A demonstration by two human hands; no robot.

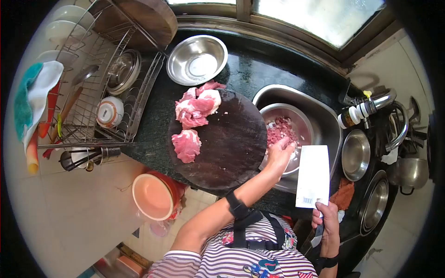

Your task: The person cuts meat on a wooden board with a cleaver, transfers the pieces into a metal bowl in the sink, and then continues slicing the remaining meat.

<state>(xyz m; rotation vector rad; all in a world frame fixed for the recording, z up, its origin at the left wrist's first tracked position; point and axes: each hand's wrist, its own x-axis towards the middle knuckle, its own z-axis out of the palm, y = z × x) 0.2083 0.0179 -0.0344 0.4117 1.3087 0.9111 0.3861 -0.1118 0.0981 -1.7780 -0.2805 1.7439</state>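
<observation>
My left hand (pixel 280 156) reaches over the near rim of a metal bowl (pixel 303 121) that sits in the sink. Its fingers touch chopped meat (pixel 282 130) in that bowl; whether they grip any is hidden. On the right, my right hand (pixel 327 217) is closed round the handle of a cleaver, whose broad pale blade (pixel 313 173) points away from me beside the sink's near edge. Larger raw meat pieces (pixel 197 111) lie at the left side of the round dark cutting board (pixel 232 139), with one separate piece (pixel 187 145) nearer me.
An empty metal bowl (pixel 197 60) stands behind the board. The dish rack (pixel 143 99) is at the left, and an orange bucket (pixel 153 197) is below the counter. The faucet (pixel 384 99), metal basins (pixel 356 155) and a brown cloth (pixel 342 194) are right of the sink (pixel 331 116).
</observation>
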